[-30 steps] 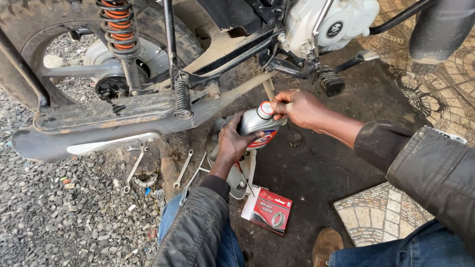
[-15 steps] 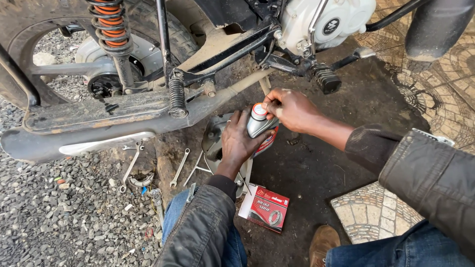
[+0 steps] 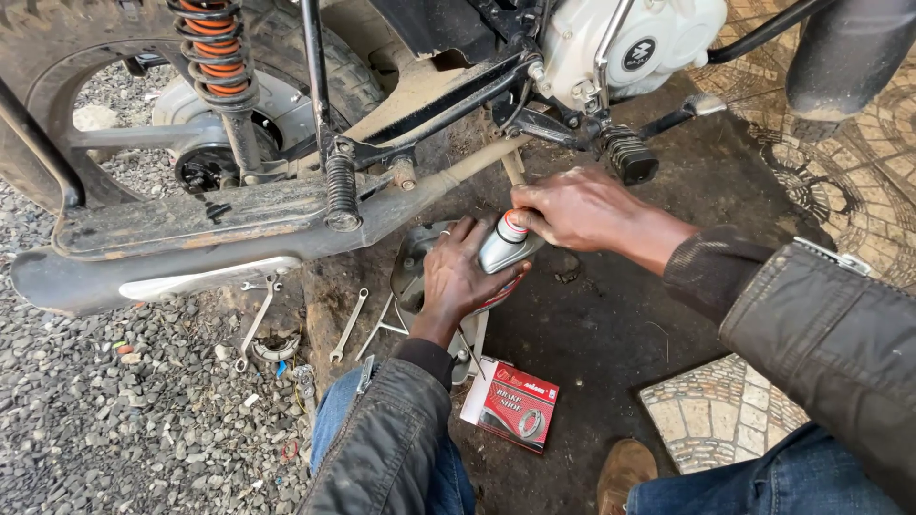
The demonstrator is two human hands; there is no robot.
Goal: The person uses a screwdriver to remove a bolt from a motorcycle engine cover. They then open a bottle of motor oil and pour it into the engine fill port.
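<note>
A: Nearest the camera: a brown shoe (image 3: pixel 625 472) and blue jeans, then a red and white carton (image 3: pixel 510 403) lying flat on the dark oily ground, beside the person's knee. Closed or open, contents cannot be told.

B: Hands?

A: Left hand (image 3: pixel 463 277) wraps the body of a small silver bottle (image 3: pixel 501 250), fingers curled narrow around it. Right hand (image 3: pixel 572 208) sits over the bottle's top, fingertips pinched on the red and white cap (image 3: pixel 515 227). Bottle is tilted, held just above a round grey metal cover (image 3: pixel 410 272) on the ground.

B: Change against the earlier frames?

A: A second ago the bottle was held higher, more upright, cap facing the camera. Now it is lower and leaning, and the right hand covers the cap more fully. Judgement: the cap is being worked. Whether it is on or off cannot be told; liquid level is hidden by the opaque wall.

B: Farther out?

A: Spanners (image 3: pixel 348 326) on the ground left of the cover, gravel beyond. Then the motorcycle: muddy exhaust pipe (image 3: pixel 191 248), orange coil spring (image 3: pixel 212 48), white engine casing (image 3: pixel 649 38).
</note>
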